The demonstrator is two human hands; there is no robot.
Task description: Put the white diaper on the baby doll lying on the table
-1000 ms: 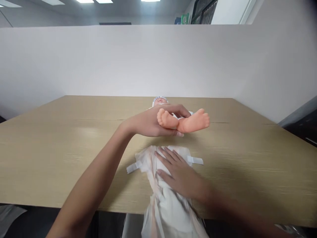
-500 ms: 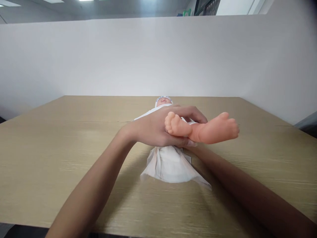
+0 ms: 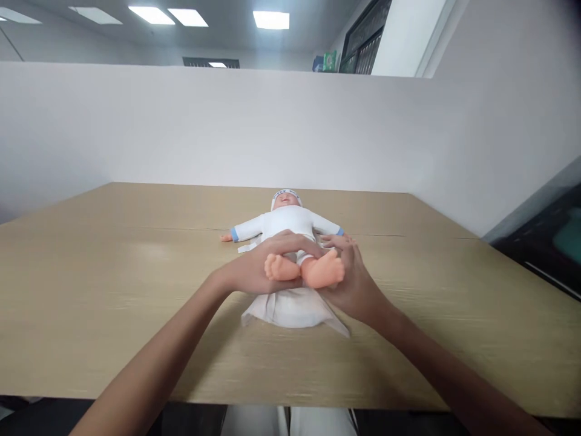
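The doll (image 3: 290, 227) lay on its back at frame centre, head toward the far wall, arms spread, with the diaper (image 3: 290, 307) spread under its bottom and the near flap trailing toward me. My left hand (image 3: 256, 272) was closed around the doll's ankles, holding both feet (image 3: 303, 269) bunched and lifted a little off the table (image 3: 113, 290). My right hand (image 3: 351, 281) cupped the outer side of the right-of-frame leg, fingers curled against it; whether it truly gripped or just rested there, I couldn't tell. Risks as I judged them: the ankle hold looked like the only thing keeping the legs up, so a slip there could drop them onto the diaper and bunch it. The diaper sat a bit off centre, its near corner skewing to lower right, so pulling it could drag it out crooked from under the doll. One tab (image 3: 245, 247) poked out left of the doll's waist; the other tab was hidden by my hand and might have folded under. The smooth tabletop gave little hold, so the doll could slide toward the far wall if pushed. Room: bare table wide to left and right of frame, the near edge running across the bottom of frame well short of the diaper, the white partition (image 3: 181, 127) closing the back, a dark unit (image 3: 544, 242) at far right, well apart.
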